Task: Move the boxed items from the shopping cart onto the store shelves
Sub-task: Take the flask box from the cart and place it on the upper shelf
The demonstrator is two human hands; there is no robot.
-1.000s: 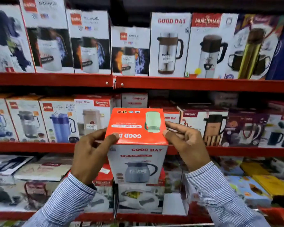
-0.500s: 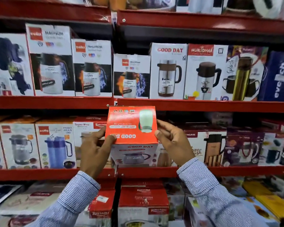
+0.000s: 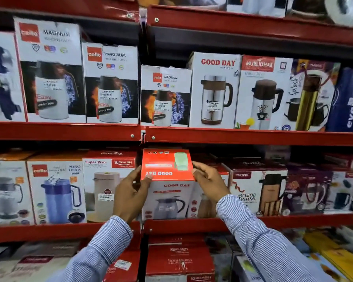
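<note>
Red on top and white on the front, the Good Day box [image 3: 167,184] sits on the middle shelf [image 3: 273,220], a little below the centre of the view. Its red lid shows a pale green patch and the words "GOOD DAY" upside down. The white front has the same name in red letters and a picture of a small grey jug with a dark handle. The box stands straight up, with its bottom edge right at the red shelf lip.

The left hand [image 3: 130,192] holds the box at its 9 o'clock side, thumb up on the red lid. The right hand [image 3: 209,181] holds it at the 3 o'clock side, fingers bent over the top corner. Both arms wear blue striped sleeves.

At the box's 9 o'clock stands a Rishabh box [image 3: 108,186], just beside it. At 3 o'clock is a Trueware box [image 3: 259,190]. At 12 o'clock, one shelf up, is a small Cello Magnum box [image 3: 165,94].
</note>
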